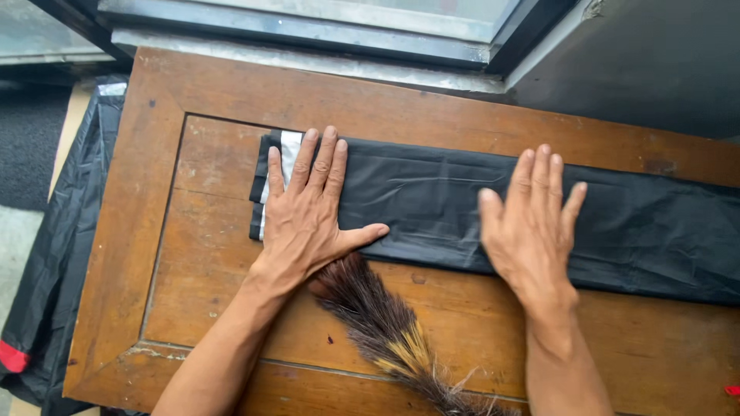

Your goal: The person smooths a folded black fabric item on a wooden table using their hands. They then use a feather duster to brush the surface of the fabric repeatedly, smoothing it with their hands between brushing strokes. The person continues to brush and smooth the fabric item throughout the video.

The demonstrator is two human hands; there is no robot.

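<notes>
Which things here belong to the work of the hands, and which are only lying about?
In use:
- folded black plastic bag, pressed flat
- left hand, on its end
- right hand, on its middle
- wooden table under it

Lying about:
- feather duster
- black plastic sheet beside the table
- window frame

Flat hands point(416, 223) on black plastic sheet point(432, 200)

A home-like room: worn wooden table point(231, 100) set against a window sill point(308, 65).
</notes>
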